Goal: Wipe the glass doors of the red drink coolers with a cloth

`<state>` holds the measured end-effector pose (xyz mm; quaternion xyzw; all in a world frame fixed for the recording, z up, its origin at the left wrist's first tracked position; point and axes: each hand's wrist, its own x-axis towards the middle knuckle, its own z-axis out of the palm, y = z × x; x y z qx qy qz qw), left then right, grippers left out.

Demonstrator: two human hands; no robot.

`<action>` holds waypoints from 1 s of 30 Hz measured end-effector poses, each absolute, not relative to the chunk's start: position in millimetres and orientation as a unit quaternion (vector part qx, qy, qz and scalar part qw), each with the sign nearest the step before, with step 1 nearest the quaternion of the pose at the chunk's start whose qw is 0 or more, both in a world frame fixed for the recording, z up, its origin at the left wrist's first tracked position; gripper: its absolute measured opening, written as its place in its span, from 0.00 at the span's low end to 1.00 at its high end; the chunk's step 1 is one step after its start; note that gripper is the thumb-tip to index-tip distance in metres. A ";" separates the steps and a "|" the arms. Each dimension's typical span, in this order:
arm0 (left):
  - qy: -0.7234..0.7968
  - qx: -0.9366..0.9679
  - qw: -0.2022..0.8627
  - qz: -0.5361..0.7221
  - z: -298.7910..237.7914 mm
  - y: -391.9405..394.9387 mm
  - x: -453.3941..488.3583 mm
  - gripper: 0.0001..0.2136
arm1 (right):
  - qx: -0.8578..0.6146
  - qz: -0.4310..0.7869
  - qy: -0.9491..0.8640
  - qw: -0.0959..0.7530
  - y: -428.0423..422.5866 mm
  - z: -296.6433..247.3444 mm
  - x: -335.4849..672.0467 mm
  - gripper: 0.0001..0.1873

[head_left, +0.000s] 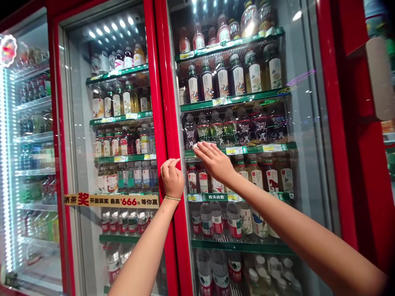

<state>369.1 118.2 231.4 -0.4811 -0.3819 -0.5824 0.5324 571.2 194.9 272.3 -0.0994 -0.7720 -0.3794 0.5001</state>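
Note:
My left hand [172, 179], with a thin band at its wrist, is at the red door frame [163, 82] where the two fridge doors meet. Its fingers are bent and closed over the frame's edge. My right hand [216, 161] lies against the glass door [304, 176] on the right, fingers straight and side by side. A bit of white tissue [195, 146] shows at its fingertips, mostly hidden under the hand; its exact kind is hard to make out. Behind the glass, dark drink bottles [243, 127] stand at the height of my right hand.
Green-edged shelves [240, 246] hold rows of bottles inside the fridge. A yellow promotional strip [111, 201] crosses the left door. Another lit fridge [33, 172] stands at the far left. A pale, blurred rounded object [381, 78] is at the right edge.

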 end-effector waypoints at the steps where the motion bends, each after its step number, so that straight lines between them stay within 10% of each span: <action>1: -0.388 -0.479 0.529 -0.583 231.4 118.2 369.3 0.20 | -0.104 -0.370 -0.773 0.505 192.8 275.5 559.8 0.33; 9: -0.383 -0.497 0.530 -0.570 230.9 116.4 365.4 0.18 | -0.015 -0.402 -0.816 0.415 198.4 226.8 575.5 0.41; 22: -0.365 -0.617 0.572 -0.398 234.1 120.9 392.3 0.24 | -0.314 -0.300 -0.635 0.639 265.5 217.8 843.9 0.34; 30: -0.346 -0.638 0.554 -0.408 245.0 134.6 438.2 0.22 | -0.328 -0.250 -0.590 0.694 252.7 232.3 775.0 0.35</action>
